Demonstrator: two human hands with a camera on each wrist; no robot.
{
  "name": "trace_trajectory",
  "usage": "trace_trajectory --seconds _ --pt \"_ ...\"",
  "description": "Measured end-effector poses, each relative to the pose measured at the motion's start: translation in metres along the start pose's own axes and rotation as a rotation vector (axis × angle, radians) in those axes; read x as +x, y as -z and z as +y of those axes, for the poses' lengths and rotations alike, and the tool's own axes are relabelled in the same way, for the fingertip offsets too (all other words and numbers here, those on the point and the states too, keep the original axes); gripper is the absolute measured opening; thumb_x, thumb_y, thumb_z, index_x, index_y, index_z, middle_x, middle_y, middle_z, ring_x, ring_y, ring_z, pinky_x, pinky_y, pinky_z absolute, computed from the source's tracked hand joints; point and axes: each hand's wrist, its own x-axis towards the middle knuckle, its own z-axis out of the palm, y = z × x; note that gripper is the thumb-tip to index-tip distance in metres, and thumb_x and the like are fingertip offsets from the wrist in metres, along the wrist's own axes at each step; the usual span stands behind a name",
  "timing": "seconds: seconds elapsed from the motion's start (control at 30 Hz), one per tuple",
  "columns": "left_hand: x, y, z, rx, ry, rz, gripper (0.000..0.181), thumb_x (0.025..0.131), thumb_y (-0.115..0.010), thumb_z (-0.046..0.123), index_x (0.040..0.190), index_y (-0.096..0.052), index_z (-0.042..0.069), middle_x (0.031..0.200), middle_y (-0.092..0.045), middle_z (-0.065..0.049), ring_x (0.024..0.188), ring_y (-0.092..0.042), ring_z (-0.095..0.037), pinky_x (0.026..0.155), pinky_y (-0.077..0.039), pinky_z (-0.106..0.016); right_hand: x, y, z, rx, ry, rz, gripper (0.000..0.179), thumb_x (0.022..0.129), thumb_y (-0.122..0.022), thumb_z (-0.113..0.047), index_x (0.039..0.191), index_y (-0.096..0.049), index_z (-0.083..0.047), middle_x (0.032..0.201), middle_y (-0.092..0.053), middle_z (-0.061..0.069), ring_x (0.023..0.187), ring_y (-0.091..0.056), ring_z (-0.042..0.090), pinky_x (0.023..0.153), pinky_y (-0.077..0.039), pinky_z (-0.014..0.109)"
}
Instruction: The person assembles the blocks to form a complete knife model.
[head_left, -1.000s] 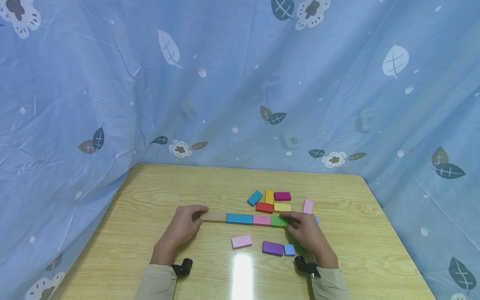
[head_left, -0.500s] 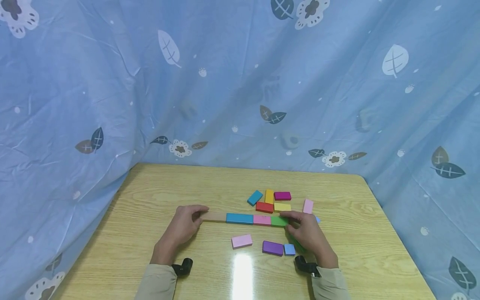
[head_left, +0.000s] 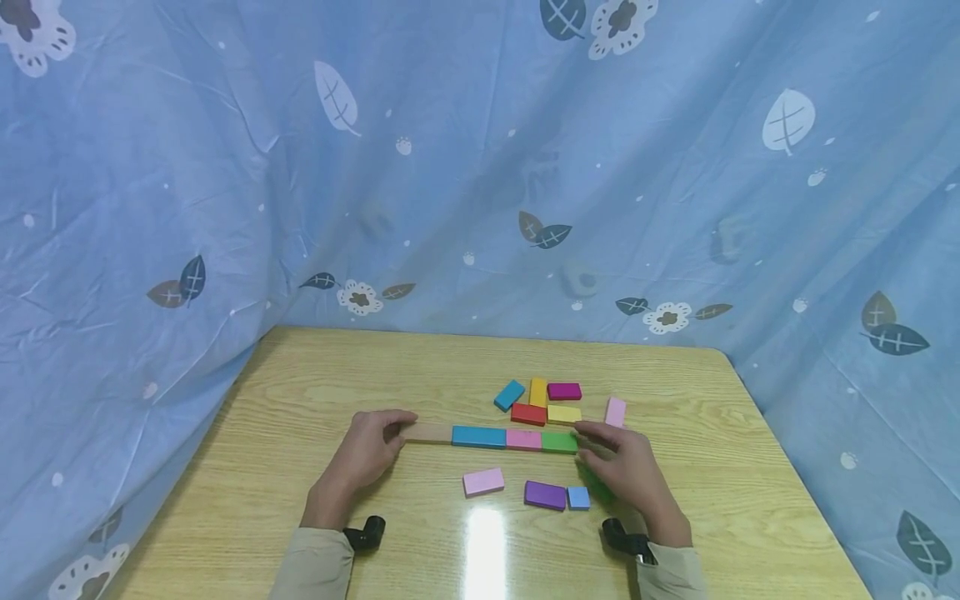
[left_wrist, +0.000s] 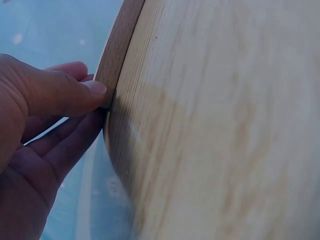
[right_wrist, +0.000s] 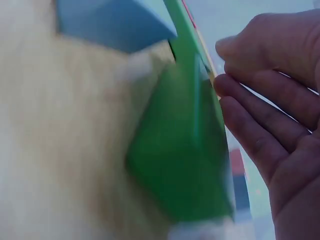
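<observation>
Four-sided blocks lie end to end in a row: a plain wooden block [head_left: 429,433], a blue block [head_left: 478,437], a pink block [head_left: 523,439] and a green block [head_left: 558,442]. At the row's left end my left hand [head_left: 367,450] pinches the wooden block, thumb on its near side in the left wrist view. My right hand [head_left: 628,467] is beside the green block's right end, its fingers loosely bent with nothing between them. Under that hand lies a dark green block [right_wrist: 175,145], partly hidden in the head view.
Nearer me lie a light pink block [head_left: 483,482], a purple block [head_left: 545,495] and a small blue block [head_left: 578,498]. Behind the row are red [head_left: 528,414], yellow [head_left: 564,414], orange and other blocks. A blue patterned cloth [head_left: 480,208] hangs behind the wooden table [head_left: 360,367].
My right hand has let go of the green block and shifted a little to the right. The left hand and the row of blocks have stayed in place.
</observation>
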Motion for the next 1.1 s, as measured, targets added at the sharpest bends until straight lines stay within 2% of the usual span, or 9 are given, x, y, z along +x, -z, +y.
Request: trace_trajectory --seconds 0.13,0.23,0.5,0.63,0.73,1.1 --pt "0.000 0.001 0.000 0.003 0.002 -0.005 0.037 0.096 -0.075 -0.009 0.129 -0.080 0.008 0.130 -0.079 -0.012 0.128 -0.074 -0.033 0.112 -0.060 -0.051 -0.014 0.010 0.005 0.021 -0.024 0.035 0.038 0.092 -0.086 -0.001 0.129 -0.080 -0.006 0.127 -0.081 0.010 0.124 -0.076 0.036 0.104 -0.065 0.044" --pt "0.000 0.002 0.000 0.004 0.004 -0.006 0.038 0.096 -0.075 -0.009 0.129 -0.080 0.009 0.130 -0.079 -0.012 0.129 -0.073 -0.033 0.112 -0.060 -0.051 -0.024 0.015 0.008 -0.007 -0.060 0.047 0.038 0.093 -0.087 -0.006 0.129 -0.080 -0.009 0.128 -0.081 0.007 0.124 -0.076 0.034 0.104 -0.065 0.044" --pt "0.001 0.000 -0.002 -0.001 -0.002 -0.005 0.038 0.095 -0.075 -0.010 0.128 -0.080 0.008 0.129 -0.080 -0.012 0.128 -0.074 -0.033 0.112 -0.061 -0.051 -0.051 0.018 0.008 -0.087 -0.097 0.040 0.048 0.088 -0.094 -0.018 0.132 -0.079 -0.009 0.127 -0.082 0.004 0.123 -0.077 0.031 0.109 -0.061 0.050" --pt "0.002 -0.001 -0.002 -0.008 -0.002 -0.001 0.038 0.095 -0.075 -0.010 0.128 -0.080 0.008 0.129 -0.080 -0.012 0.128 -0.074 -0.033 0.112 -0.061 -0.050 -0.056 0.019 0.009 -0.120 -0.101 0.044 0.051 0.085 -0.095 -0.017 0.133 -0.079 -0.010 0.127 -0.082 0.003 0.123 -0.077 0.032 0.110 -0.059 0.055" --pt "0.001 -0.001 -0.002 -0.012 -0.003 -0.002 0.038 0.095 -0.074 -0.011 0.129 -0.080 0.008 0.129 -0.080 -0.012 0.128 -0.073 -0.033 0.112 -0.060 -0.051 -0.058 0.021 0.009 -0.135 -0.115 0.041 0.049 0.086 -0.093 -0.012 0.133 -0.079 -0.010 0.126 -0.082 0.003 0.121 -0.078 0.031 0.108 -0.060 0.054" --pt "-0.001 0.000 0.000 -0.032 0.006 0.000 0.038 0.095 -0.074 -0.012 0.128 -0.080 0.006 0.128 -0.080 -0.013 0.126 -0.074 -0.033 0.110 -0.062 -0.049 -0.062 0.023 0.011 -0.083 -0.169 0.042 0.040 0.090 -0.088 -0.005 0.129 -0.081 -0.012 0.126 -0.082 0.005 0.123 -0.077 0.032 0.107 -0.062 0.050"
